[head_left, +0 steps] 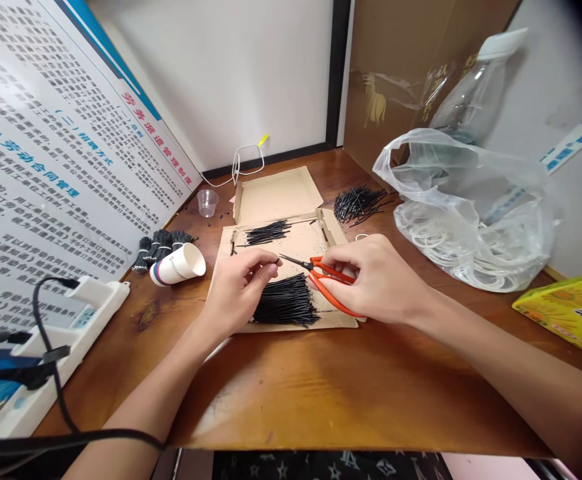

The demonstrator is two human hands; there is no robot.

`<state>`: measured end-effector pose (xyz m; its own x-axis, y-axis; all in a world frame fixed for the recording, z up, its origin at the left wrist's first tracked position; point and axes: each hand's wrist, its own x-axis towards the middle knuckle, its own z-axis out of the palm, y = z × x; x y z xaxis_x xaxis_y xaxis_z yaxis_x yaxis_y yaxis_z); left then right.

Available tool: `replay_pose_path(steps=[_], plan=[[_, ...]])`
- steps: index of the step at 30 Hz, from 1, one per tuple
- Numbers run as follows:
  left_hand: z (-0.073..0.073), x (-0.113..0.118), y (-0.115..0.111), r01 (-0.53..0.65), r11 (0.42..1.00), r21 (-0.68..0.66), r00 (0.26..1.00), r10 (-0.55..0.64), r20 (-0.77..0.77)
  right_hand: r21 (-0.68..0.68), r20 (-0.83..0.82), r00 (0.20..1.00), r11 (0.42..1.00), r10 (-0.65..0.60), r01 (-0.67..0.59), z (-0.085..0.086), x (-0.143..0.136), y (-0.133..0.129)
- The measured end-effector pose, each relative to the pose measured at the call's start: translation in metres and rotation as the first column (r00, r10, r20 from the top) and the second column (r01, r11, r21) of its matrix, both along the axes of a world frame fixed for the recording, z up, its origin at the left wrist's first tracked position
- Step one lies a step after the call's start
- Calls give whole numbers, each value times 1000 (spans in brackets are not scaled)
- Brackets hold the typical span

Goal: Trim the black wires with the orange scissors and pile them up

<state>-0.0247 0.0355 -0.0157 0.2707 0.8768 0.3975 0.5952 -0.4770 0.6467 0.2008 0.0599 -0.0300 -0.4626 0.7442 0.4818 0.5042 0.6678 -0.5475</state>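
My left hand (241, 283) pinches a small dark piece between thumb and forefinger, its tip showing just beyond the fingers. Orange-handled scissors (328, 270) are gripped in my right hand (371, 277), their slim dark blades pointing left, close to the left fingertips. Both hands are above an opened flat cardboard box (295, 250). A large pile of short black strips (288, 300) lies on the box below the hands. Farther back on it rests a smaller black bunch (268, 232).
Another black heap (358, 203) lies behind the box on the right. At left are a tipped paper cup (178, 265), tied black bundles (159, 248), a clear cup (207, 203) and a power strip (65, 357). A plastic bag (471, 220) and yellow packet (571, 310) stand right.
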Motion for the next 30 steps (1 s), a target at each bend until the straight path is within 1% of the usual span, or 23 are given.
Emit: replay_pose_path(steps=[4, 9, 15, 20, 25, 30], plan=[[-3, 0, 0, -14, 1000, -11, 1000, 14, 8, -3, 3, 1000, 1000, 18, -18, -1, -1, -1], [-5, 1, -2, -8, 999, -46, 997, 11, 72, -8, -9, 999, 999, 38, -38, -1, -2, -3], [-3, 3, -4, -1, 996, -92, 993, 12, 121, 19, -39, 999, 999, 26, -26, 1, -2, -4], [-2, 4, -5, 4, 994, -113, 986, 15, 165, -33, -51, 999, 999, -3, 1, 3, -3, -5], [-1, 5, -6, -24, 988, -151, 983, 51, 177, -62, -35, 999, 998, 27, -29, 4, -3, -6], [-1, 6, -7, -13, 987, -159, 980, 43, 192, -39, -18, 1000, 999, 25, -25, 5, -2, -5]])
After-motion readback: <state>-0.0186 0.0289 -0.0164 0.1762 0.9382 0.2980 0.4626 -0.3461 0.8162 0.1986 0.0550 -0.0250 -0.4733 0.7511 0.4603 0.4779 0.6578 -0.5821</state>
